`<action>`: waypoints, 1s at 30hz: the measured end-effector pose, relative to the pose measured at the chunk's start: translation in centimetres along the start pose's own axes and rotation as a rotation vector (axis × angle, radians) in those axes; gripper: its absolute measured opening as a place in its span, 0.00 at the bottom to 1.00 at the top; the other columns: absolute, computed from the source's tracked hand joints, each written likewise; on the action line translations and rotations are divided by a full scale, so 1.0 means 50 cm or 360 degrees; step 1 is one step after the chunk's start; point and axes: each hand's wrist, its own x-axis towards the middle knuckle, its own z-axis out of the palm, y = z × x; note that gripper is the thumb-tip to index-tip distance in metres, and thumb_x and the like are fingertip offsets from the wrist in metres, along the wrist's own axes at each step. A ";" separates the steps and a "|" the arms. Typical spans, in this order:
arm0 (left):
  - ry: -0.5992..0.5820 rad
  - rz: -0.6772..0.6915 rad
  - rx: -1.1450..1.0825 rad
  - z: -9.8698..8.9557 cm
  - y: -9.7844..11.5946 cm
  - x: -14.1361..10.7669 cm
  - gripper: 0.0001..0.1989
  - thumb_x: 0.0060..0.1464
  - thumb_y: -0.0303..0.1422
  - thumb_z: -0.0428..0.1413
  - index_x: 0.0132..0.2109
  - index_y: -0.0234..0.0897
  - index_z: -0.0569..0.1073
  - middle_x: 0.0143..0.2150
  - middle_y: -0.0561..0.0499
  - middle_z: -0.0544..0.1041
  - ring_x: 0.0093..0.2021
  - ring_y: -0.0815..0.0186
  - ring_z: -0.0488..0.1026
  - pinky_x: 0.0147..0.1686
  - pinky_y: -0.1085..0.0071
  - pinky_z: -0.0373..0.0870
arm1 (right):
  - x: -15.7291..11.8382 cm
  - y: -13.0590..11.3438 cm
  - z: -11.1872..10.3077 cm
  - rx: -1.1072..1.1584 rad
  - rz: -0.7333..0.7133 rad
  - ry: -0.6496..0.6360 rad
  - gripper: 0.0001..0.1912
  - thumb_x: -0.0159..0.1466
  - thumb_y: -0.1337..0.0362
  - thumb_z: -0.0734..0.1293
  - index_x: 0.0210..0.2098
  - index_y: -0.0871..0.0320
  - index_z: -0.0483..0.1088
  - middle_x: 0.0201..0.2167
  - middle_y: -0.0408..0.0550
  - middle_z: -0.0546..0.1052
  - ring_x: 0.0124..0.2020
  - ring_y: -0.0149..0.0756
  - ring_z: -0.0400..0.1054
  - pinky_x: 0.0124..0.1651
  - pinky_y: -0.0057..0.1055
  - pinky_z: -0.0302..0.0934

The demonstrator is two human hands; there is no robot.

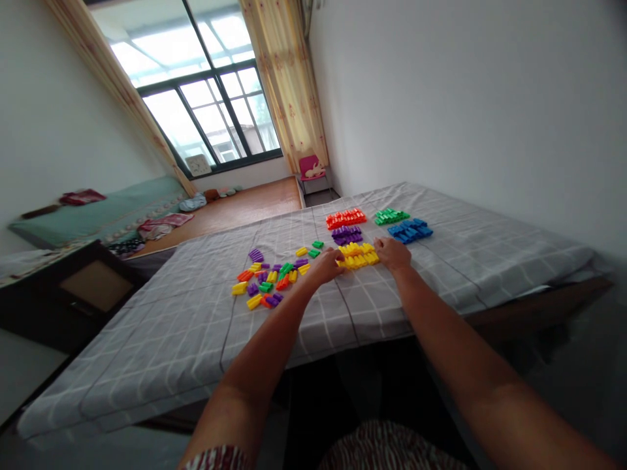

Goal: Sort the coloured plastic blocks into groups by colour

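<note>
Small yellow plastic pieces (360, 258), which look like clips, lie side by side in rows on the grey checked cloth. My left hand (327, 264) is at their left end, its fingers curled and touching the end pieces. At the right end my right hand (392, 253) bends its fingers against the yellow pieces. Just behind are purple pieces (347, 235), with orange-red ones (345, 219) farther back. Groups of green pieces (390, 217) and blue pieces (410, 230) lie beyond my right hand. Left of my left hand, mixed-colour pieces (285, 269) are scattered loosely.
The cloth-covered table (161, 313) has its near edge at my body. A white wall (441, 98) runs along the right. A dark cabinet (73, 294) stands at the left; a pink chair (309, 164) and a wooden bed platform (255, 199) are behind.
</note>
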 end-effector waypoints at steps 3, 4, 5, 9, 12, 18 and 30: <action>-0.0007 -0.0021 0.0045 0.003 0.008 -0.001 0.12 0.47 0.32 0.61 0.41 0.35 0.75 0.40 0.47 0.73 0.35 0.65 0.74 0.39 0.69 0.70 | 0.002 0.002 0.002 -0.0009 -0.0025 0.0018 0.24 0.68 0.52 0.53 0.39 0.57 0.77 0.37 0.57 0.79 0.37 0.41 0.72 0.34 0.31 0.56; -0.0003 -0.0032 0.0056 0.002 0.010 -0.002 0.12 0.48 0.32 0.61 0.42 0.35 0.75 0.40 0.47 0.73 0.36 0.65 0.74 0.39 0.69 0.70 | 0.003 0.002 0.003 -0.0008 -0.0022 0.0029 0.24 0.68 0.53 0.53 0.40 0.57 0.77 0.36 0.57 0.79 0.36 0.41 0.72 0.33 0.31 0.55; 0.0002 -0.0035 0.0063 -0.002 0.010 -0.004 0.14 0.48 0.33 0.61 0.43 0.36 0.75 0.42 0.47 0.73 0.36 0.65 0.74 0.39 0.69 0.70 | 0.004 0.003 0.004 -0.0001 -0.0010 0.0042 0.23 0.68 0.53 0.53 0.40 0.57 0.76 0.36 0.56 0.79 0.35 0.41 0.72 0.33 0.31 0.54; 0.0142 -0.0054 0.0091 -0.067 -0.019 -0.015 0.18 0.51 0.39 0.59 0.49 0.40 0.75 0.46 0.48 0.74 0.35 0.67 0.74 0.39 0.70 0.70 | 0.005 0.002 0.007 0.0087 0.0034 0.0126 0.21 0.68 0.54 0.54 0.42 0.57 0.75 0.34 0.55 0.78 0.32 0.39 0.70 0.31 0.30 0.51; 0.0341 -0.0230 0.0091 -0.163 -0.084 -0.033 0.15 0.56 0.40 0.54 0.48 0.39 0.76 0.44 0.48 0.77 0.36 0.67 0.75 0.40 0.71 0.70 | 0.005 -0.001 0.007 0.0156 0.0009 0.0206 0.20 0.68 0.55 0.55 0.41 0.59 0.74 0.33 0.55 0.77 0.31 0.37 0.68 0.30 0.30 0.48; 0.0194 -0.0448 0.0156 -0.288 -0.183 -0.145 0.14 0.54 0.38 0.55 0.44 0.36 0.78 0.39 0.48 0.80 0.37 0.64 0.75 0.40 0.70 0.70 | 0.008 0.001 0.016 0.0214 -0.0088 0.0248 0.19 0.68 0.57 0.55 0.42 0.60 0.74 0.32 0.54 0.76 0.29 0.36 0.65 0.30 0.30 0.46; -0.0590 0.0305 -0.0291 -0.200 -0.138 -0.336 0.15 0.47 0.36 0.65 0.43 0.39 0.80 0.48 0.44 0.76 0.49 0.60 0.72 0.52 0.66 0.66 | 0.020 0.016 0.042 0.0337 -0.0273 0.0412 0.14 0.63 0.61 0.59 0.36 0.59 0.75 0.29 0.51 0.77 0.30 0.38 0.67 0.32 0.30 0.52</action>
